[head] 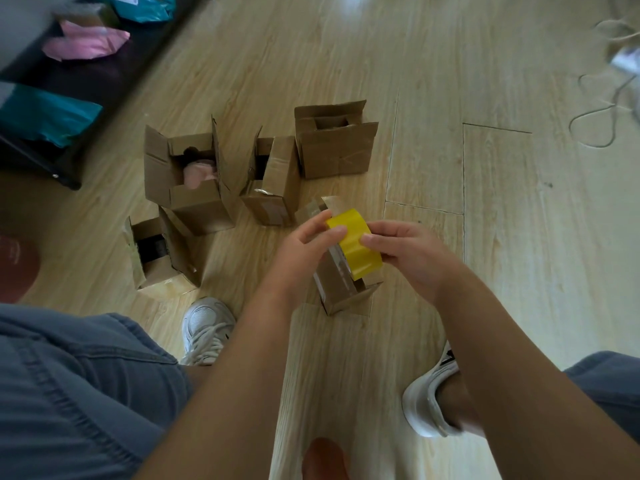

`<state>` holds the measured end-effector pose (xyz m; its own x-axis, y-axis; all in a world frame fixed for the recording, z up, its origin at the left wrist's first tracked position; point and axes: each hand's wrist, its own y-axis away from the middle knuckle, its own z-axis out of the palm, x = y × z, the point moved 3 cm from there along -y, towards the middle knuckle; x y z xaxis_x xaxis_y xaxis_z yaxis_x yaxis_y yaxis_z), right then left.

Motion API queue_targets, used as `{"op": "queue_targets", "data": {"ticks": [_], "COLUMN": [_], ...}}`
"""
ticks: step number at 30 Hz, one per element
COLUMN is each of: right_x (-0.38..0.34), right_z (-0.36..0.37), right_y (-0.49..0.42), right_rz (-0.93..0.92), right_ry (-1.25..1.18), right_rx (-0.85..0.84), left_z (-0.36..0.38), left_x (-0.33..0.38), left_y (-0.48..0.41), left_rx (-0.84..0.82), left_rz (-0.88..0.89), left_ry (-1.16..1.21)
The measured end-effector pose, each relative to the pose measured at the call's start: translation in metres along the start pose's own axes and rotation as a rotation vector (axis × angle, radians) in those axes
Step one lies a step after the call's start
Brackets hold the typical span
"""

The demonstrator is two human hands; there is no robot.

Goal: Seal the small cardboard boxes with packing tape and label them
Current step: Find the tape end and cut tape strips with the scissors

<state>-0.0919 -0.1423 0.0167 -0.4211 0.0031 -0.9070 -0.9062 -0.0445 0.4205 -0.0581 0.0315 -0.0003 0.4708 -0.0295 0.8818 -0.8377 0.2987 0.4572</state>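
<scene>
Head view, looking down with us at a pale wooden floor (346,46). At the floor's far left edge we see a dark shelf unit (52,161) holding a teal bag (45,116) and a pink bag (86,46) (both blurred).

Moving right, small cardboard boxes stand open toward the middle of the floor. The left box (162,251) shows a dark inside. Just behind it, the pink-filled box (188,178) has its flaps up around something pink. Beside that stands the narrow box (273,181), one flap folded partly over, and beyond it the far box (334,143).

Next comes the left hand (304,251), thumb and fingertips pinching the near edge of a yellow tape roll (362,259). The roll is held in the air over the near box (332,282), which stands on the floor ahead of two white shoes (206,330). The right hand (408,254) grips the roll's other side, fingers curled around it.

At the floor's far right edge lies a looped pale cord (602,116).
</scene>
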Motion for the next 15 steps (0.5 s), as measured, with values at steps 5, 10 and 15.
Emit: {"op": "queue_targets", "data": {"ticks": [5,10,15], "right_x": [-0.003,-0.007,-0.006], "right_z": [0.005,0.013,0.015], "right_y": [-0.001,-0.001,0.001], "right_rz": [0.032,-0.017,-0.011], "right_ry": [-0.131,0.006,0.072], "right_rx": [0.021,0.035,0.022], "left_z": [0.002,0.000,-0.003], "left_x": [0.003,-0.001,-0.006], "left_y": [0.002,0.003,0.003], "left_rx": [-0.068,0.053,0.119], "left_rz": [-0.026,-0.096,-0.181], "left_ry": [0.065,0.176,0.285]}}
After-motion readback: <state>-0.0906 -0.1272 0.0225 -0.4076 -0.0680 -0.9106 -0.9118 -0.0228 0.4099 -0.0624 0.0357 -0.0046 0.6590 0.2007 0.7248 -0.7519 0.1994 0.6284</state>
